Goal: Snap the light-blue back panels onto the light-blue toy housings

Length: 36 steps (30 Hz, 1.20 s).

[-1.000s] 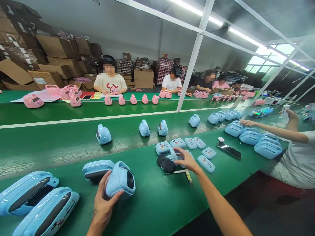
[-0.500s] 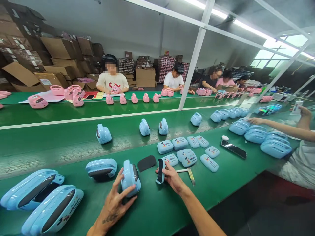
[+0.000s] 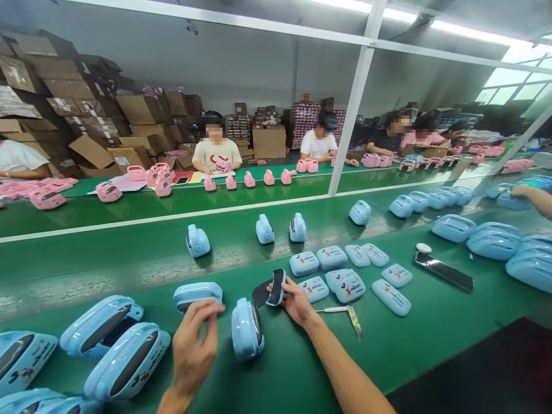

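Note:
My right hand (image 3: 295, 302) pinches a curved blue-edged strip with a dark face (image 3: 276, 287), held upright over a flat dark pad (image 3: 260, 294) on the green table. Raised just left of centre, my left hand (image 3: 196, 339) touches nothing that I can make out; its fingers are bent with a gap to the thumb. Behind its fingertips lies a blue case with a dark panel (image 3: 198, 291). Between my hands another blue case (image 3: 247, 330) stands on the table. Printed blue lids (image 3: 351, 286) lie right of my right hand, near a white-handled blade tool (image 3: 354, 321).
Large blue cases (image 3: 129, 359) crowd the left front. A phone (image 3: 444, 270), a white oval object (image 3: 424, 248) and more blue cases (image 3: 494, 240) lie at right. Blue cases stand on the belt (image 3: 228, 253). A white post (image 3: 351, 109) rises beyond; several people sit across.
My left hand has let go of the standing blue case and moved left and up. The strip in my right hand has shifted over the dark pad. The view has turned left.

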### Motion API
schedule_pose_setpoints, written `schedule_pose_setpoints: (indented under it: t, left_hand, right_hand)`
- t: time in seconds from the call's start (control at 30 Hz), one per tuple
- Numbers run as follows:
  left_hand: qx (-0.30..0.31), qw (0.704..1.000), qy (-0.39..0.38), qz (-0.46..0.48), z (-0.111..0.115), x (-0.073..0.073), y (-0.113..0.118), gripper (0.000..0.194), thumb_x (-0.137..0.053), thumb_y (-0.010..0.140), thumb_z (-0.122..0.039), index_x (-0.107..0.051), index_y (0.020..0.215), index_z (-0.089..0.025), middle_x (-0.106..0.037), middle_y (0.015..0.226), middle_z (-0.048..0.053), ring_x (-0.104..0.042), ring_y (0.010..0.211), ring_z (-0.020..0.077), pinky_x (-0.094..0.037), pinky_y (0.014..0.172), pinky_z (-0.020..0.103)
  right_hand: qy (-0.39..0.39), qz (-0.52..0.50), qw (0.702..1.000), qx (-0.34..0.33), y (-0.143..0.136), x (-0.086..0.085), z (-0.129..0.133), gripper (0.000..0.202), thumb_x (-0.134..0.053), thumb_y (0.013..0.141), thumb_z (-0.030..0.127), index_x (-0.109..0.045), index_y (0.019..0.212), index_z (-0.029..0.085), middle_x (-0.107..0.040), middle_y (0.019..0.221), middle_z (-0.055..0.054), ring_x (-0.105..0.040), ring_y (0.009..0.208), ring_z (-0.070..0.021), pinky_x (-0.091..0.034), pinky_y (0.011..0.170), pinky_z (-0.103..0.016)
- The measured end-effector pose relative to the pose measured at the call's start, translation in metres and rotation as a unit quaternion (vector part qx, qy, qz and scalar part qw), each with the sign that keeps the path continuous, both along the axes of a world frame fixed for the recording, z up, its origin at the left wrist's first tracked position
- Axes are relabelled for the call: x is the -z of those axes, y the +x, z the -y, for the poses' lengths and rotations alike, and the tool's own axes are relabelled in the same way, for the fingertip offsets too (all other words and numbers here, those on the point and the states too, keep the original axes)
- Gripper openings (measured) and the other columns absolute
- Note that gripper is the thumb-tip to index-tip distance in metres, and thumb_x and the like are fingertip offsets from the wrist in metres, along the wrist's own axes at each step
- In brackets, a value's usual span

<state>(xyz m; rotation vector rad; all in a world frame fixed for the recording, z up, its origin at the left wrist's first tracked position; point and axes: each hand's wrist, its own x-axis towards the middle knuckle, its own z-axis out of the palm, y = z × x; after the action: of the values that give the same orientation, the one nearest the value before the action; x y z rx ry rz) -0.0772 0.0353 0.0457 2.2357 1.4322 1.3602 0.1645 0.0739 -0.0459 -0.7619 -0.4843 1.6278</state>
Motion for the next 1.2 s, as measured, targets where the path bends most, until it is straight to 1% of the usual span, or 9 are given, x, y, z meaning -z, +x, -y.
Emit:
schedule_pose_setpoints:
  t: [0.13,0.27,0.5,0.7,0.83,0.9,1.0,1.07,1.2]
  left_hand:
    - [0.095,0.928,-0.258,-0.25,-0.081,-0.033,0.055,0.032,-0.049,0.089,-0.018,-0.067,0.116,-0.02,-0.071,0.12,0.007,-0.066,0.111,0.0222,-0.049,0.101,0.035]
    - [0.123,0.869,-0.326,-0.35,-0.127,-0.022,0.096,0.051,-0.082,0.056,-0.019,-0.072,0.106,-0.023,-0.075,0.107,0.005,-0.069,0.103,0.027,-0.053,0.087,0.03]
    - [0.109,0.81,-0.36,-0.45,-0.136,0.002,0.104,0.064,-0.082,0.058,-0.015,-0.063,0.119,-0.019,-0.071,0.113,0.009,-0.068,0.102,0.0258,-0.052,0.079,0.029]
    - [0.137,0.758,-0.395,-0.5,-0.144,-0.001,0.106,0.022,-0.067,0.09,-0.036,-0.066,0.093,-0.015,-0.069,0.09,0.002,-0.066,0.08,0.0174,-0.055,0.075,0.036]
    - [0.154,0.767,-0.366,-0.504,-0.144,-0.006,0.108,0.008,-0.071,0.074,-0.02,-0.064,0.077,-0.018,-0.066,0.08,-0.001,-0.066,0.081,0.0197,-0.05,0.07,0.03]
    - [0.151,0.785,-0.336,-0.498,-0.143,-0.007,0.11,0.019,-0.067,0.06,-0.012,-0.062,0.076,-0.02,-0.066,0.086,0.0,-0.066,0.089,0.0225,-0.047,0.07,0.028]
    - [0.145,0.799,-0.31,-0.495,-0.143,-0.006,0.115,0.026,-0.061,0.052,-0.011,-0.058,0.075,-0.022,-0.066,0.087,0.003,-0.066,0.089,0.0255,-0.045,0.068,0.028]
    - [0.143,0.8,-0.307,-0.495,-0.143,-0.005,0.12,0.021,-0.06,0.053,-0.014,-0.055,0.071,-0.022,-0.065,0.082,0.005,-0.067,0.085,0.0272,-0.045,0.067,0.03]
    - [0.146,0.802,-0.309,-0.49,-0.145,-0.005,0.128,0.022,-0.065,0.056,-0.023,-0.056,0.076,-0.022,-0.067,0.084,0.006,-0.069,0.089,0.0302,-0.048,0.068,0.032]
  right_hand:
    - [0.015,-0.022,1.0,-0.003,0.005,0.004,0.004,0.035,-0.073,0.07,0.035,-0.062,0.101,0.021,-0.075,0.094,-0.006,-0.071,0.102,-0.0274,-0.053,0.085,-0.039]
    - [0.032,-0.049,0.998,-0.007,0.007,0.005,0.003,0.034,-0.072,0.071,0.038,-0.062,0.098,0.022,-0.075,0.089,-0.006,-0.072,0.099,-0.0298,-0.054,0.085,-0.045]
    - [0.062,-0.061,0.996,-0.031,0.005,0.005,-0.004,0.036,-0.068,0.071,0.042,-0.056,0.1,0.023,-0.074,0.09,-0.006,-0.073,0.09,-0.0286,-0.055,0.081,-0.047]
    - [0.079,0.008,0.996,-0.041,0.007,-0.009,-0.007,0.04,-0.064,0.07,0.049,-0.056,0.099,0.023,-0.07,0.084,-0.004,-0.071,0.082,-0.0262,-0.054,0.079,-0.045]
    - [0.092,0.143,0.984,-0.049,0.03,-0.027,0.013,0.046,-0.077,0.06,0.035,-0.065,0.103,0.023,-0.069,0.086,-0.002,-0.067,0.086,-0.026,-0.05,0.088,-0.047]
    - [0.125,0.349,0.928,-0.046,0.039,-0.035,0.032,0.056,-0.079,0.057,0.025,-0.067,0.112,0.026,-0.07,0.1,-0.004,-0.064,0.098,-0.0284,-0.046,0.096,-0.047]
    - [0.179,0.66,0.725,-0.084,0.045,-0.042,0.06,0.062,-0.075,0.061,0.021,-0.065,0.122,0.025,-0.066,0.117,-0.01,-0.06,0.108,-0.0334,-0.046,0.097,-0.049]
    - [0.216,0.72,0.651,-0.106,0.047,-0.043,0.073,0.066,-0.077,0.06,0.021,-0.064,0.125,0.023,-0.064,0.122,-0.013,-0.059,0.113,-0.0352,-0.047,0.098,-0.049]
    - [0.228,0.666,0.71,0.005,0.077,-0.036,0.083,0.063,-0.078,0.069,0.026,-0.062,0.131,0.024,-0.06,0.135,-0.012,-0.055,0.124,-0.0318,-0.043,0.108,-0.047]
